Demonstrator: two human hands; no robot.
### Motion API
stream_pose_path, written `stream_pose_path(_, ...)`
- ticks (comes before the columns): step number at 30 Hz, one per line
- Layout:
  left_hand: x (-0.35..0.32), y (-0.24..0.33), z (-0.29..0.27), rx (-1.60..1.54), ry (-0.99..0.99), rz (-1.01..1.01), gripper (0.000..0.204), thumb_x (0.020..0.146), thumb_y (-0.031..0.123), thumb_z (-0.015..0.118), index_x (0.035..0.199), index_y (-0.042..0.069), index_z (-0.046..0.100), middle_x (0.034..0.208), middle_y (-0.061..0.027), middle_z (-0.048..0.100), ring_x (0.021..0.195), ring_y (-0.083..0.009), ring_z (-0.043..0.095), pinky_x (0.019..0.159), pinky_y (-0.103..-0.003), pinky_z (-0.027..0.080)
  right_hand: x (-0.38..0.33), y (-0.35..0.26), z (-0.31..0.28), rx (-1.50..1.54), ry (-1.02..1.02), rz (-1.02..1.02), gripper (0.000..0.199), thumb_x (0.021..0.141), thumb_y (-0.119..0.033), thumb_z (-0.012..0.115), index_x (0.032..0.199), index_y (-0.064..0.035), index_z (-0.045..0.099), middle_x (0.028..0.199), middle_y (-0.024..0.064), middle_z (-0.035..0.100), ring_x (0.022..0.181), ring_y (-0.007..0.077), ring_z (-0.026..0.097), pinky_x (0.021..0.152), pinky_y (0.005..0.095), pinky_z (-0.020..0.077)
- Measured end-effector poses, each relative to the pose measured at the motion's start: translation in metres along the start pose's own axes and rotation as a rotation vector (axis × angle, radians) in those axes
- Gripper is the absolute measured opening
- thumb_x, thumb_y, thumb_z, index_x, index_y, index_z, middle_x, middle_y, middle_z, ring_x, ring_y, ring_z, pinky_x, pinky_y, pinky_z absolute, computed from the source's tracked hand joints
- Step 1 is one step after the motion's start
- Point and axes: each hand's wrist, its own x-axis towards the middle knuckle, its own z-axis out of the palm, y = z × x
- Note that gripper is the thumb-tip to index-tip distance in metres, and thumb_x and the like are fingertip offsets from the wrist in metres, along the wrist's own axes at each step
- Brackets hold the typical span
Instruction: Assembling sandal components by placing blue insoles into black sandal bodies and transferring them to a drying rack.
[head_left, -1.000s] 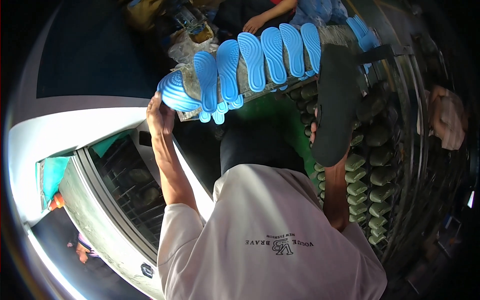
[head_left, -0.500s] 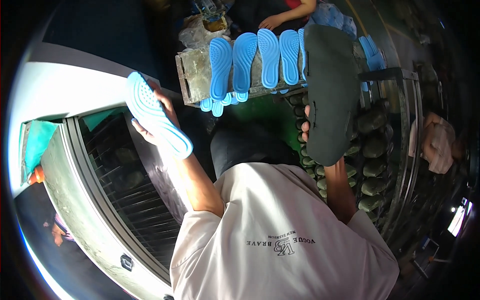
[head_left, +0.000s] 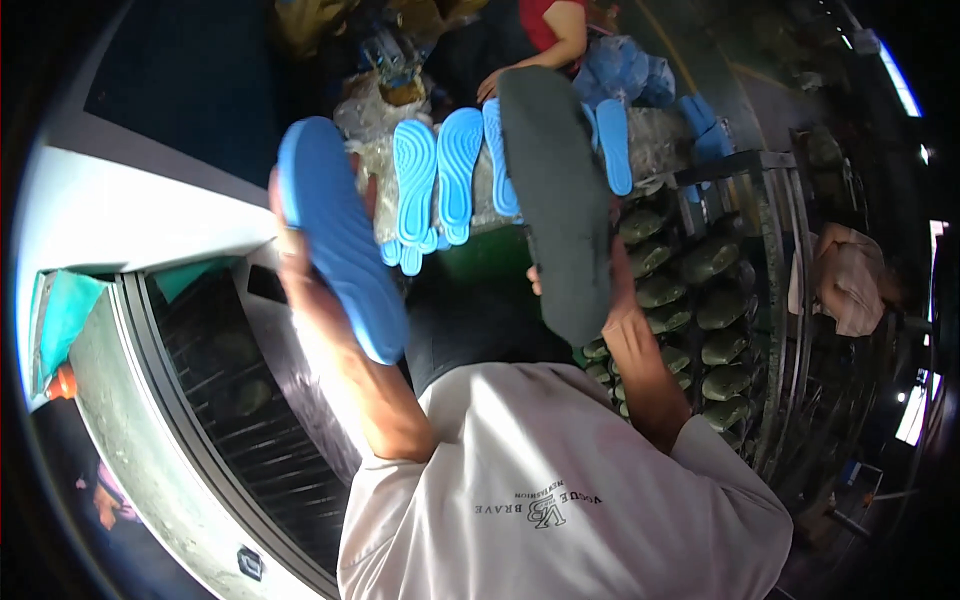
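Since the earlier frame, the left hand point(head_left: 300, 265) has carried the blue sole point(head_left: 340, 235) away from the row on the rack and up toward the camera, and the dark sole point(head_left: 555, 200) in the right hand point(head_left: 610, 290) has risen to stand beside it. Left hand: fingers closed around the blue sole from behind, gripping its long edge; the sole is tilted, its toe end up and to the left, its heel end down over the forearm. Right hand: closed on the lower end of the dark sole, which stands nearly upright and hides part of the rack behind it. The two soles are apart, with the row of light blue soles point(head_left: 440, 180) showing between them.

That row leans side by side along the top edge of the rack point(head_left: 740, 165), ribbed faces toward the camera; more blue soles point(head_left: 615, 145) continue to the right of the dark sole. Below the rack's top edge, its shelves hold rows of dark green moulds point(head_left: 700, 310). At the left lies a metal conveyor point(head_left: 200, 400) with a barred belt, beside a white machine housing point(head_left: 130, 215). Beyond the far edge of the rack, another person's hand point(head_left: 490, 85) reaches toward the blue soles. The white shirt point(head_left: 560, 490) fills the lower middle.
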Motion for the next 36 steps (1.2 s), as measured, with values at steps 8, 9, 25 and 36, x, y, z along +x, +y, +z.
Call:
stream_pose_path(8,-0.051,-0.030,0.046,0.657,-0.323,0.333,0.071,0.111,0.050,0.048,0.160,0.000,0.044,0.170,-0.0234,0.033,0.158,-0.0361,0.033,0.129,-0.049,0.026,0.012,0.009,0.031,-0.448,-0.131,-0.354,0.095,0.094,-0.057,0.075,0.160,-0.0006,0.035,0.140,0.0236,0.063,0.110,0.0398,0.074,0.091,0.0513,0.0653)
stream_pose_path(9,-0.051,-0.032,0.044,0.653,-0.345,0.361,0.068,0.112,0.049,0.047,0.160,0.001,0.045,0.171,-0.0236,0.032,0.159,-0.0366,0.032,0.129,-0.050,0.024,0.012,0.007,0.034,-0.452,-0.138,-0.353,0.095,0.094,-0.057,0.075,0.160,-0.0006,0.035,0.140,0.0236,0.063,0.110,0.0398,0.074,0.091,0.0513,0.0653)
stream_pose_path(25,-0.042,-0.038,0.054,0.720,-0.453,0.358,0.057,0.114,0.039,0.046,0.155,0.000,0.052,0.169,-0.0301,0.029,0.157,-0.0451,0.030,0.127,-0.052,0.023,0.005,-0.003,0.064,-0.626,0.002,-0.401,0.115,0.077,-0.053,0.093,0.162,-0.0024,0.035,0.153,0.0132,0.055,0.139,0.0263,0.056,0.116,0.0441,0.0492)
stream_pose_path(36,0.002,-0.057,0.060,0.681,-0.668,-0.011,0.059,0.114,0.041,0.049,0.160,0.004,0.048,0.175,-0.0227,0.024,0.162,-0.0372,0.022,0.129,-0.048,0.021,0.017,-0.016,0.050,-0.264,0.065,-0.300,0.064,0.109,-0.045,0.059,0.157,-0.0059,0.045,0.146,0.0144,0.064,0.126,0.0255,0.069,0.104,0.0435,0.0596)
